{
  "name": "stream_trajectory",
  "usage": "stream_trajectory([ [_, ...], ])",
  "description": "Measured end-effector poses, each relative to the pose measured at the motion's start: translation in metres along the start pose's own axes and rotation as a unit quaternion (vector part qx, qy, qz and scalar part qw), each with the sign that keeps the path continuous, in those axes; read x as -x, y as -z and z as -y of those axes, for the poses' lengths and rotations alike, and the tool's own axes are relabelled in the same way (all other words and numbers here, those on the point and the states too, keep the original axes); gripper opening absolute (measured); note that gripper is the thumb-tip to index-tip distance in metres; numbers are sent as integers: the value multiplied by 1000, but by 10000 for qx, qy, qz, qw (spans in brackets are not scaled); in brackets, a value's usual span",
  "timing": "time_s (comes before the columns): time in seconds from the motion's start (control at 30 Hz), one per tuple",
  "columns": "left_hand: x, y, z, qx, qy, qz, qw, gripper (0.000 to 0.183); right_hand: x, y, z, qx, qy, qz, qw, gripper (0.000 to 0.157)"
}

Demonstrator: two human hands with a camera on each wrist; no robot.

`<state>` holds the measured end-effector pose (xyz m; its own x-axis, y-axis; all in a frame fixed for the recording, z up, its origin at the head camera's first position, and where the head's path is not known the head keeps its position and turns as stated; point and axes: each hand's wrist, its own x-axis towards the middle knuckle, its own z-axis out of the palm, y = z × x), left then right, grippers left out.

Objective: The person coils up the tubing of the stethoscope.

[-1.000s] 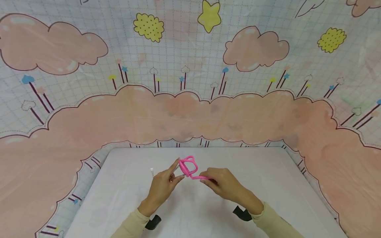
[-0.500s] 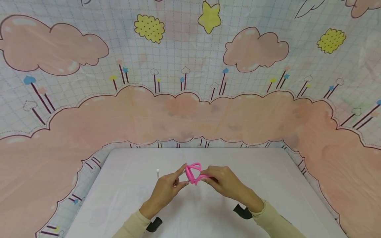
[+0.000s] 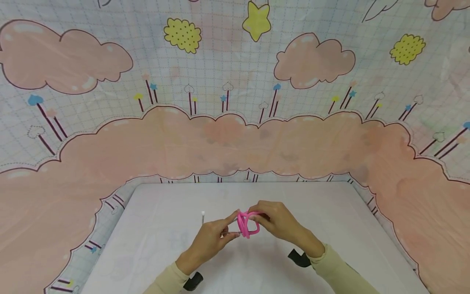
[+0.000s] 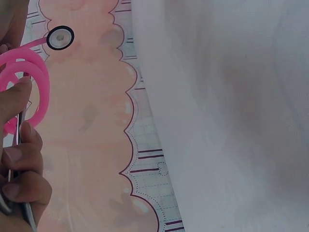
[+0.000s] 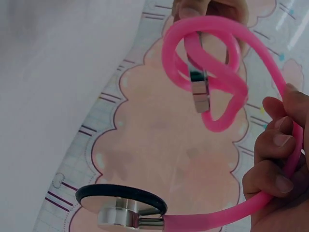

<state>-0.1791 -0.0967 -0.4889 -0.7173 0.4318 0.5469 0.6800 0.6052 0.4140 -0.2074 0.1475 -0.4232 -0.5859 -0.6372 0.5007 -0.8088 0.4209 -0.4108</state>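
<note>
A stethoscope with pink tubing (image 3: 241, 224) is held up over the table between both hands. Its metal ear tubes lie in the grip of my left hand (image 3: 209, 239), and a white ear tip (image 3: 203, 213) sticks up behind that hand. Loops of the tubing coil around the metal part just beyond the left fingertips. My right hand (image 3: 277, 220) grips the tube close to the coil, its fingers curled round it. From the right hand's length of tube hangs the round chest piece (image 5: 118, 210) with a black rim, which also shows in the left wrist view.
Beneath the hands is a white tabletop (image 3: 165, 204). A patterned cloth (image 3: 227, 143) with clouds and stars surrounds it at the back and sides. Black straps (image 3: 299, 259) show near both wrists.
The left hand has shifted right and slightly down with the coil. The right hand has risen a little and brought the tube round against the loops, closing the gap between the hands.
</note>
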Motion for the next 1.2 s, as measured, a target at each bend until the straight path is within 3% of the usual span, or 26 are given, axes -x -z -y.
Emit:
stream_trajectory([
  [0.23,2,-2,-1,103,-491,50,9987,68,-2,0,-3,4,-216,-11,9998,21],
  [0.47,3,-4,-1,318,-1209,-178,9920,63,-2,-1,-8,-104,-150,-61,9998,22],
  [0.73,5,-5,-3,432,-1389,-177,9892,59,-2,0,-15,-611,-174,275,9976,19],
  [0.9,3,-7,-4,461,-1685,-295,9842,60,-1,-1,-22,-1040,-94,578,9928,15],
  [1.03,1,-8,-8,462,-1882,-361,9804,62,0,-2,-27,-1120,-68,666,9914,14],
  [1.2,2,-8,-8,373,-1897,-409,9803,61,0,-4,-30,-1206,-123,837,9891,16],
])
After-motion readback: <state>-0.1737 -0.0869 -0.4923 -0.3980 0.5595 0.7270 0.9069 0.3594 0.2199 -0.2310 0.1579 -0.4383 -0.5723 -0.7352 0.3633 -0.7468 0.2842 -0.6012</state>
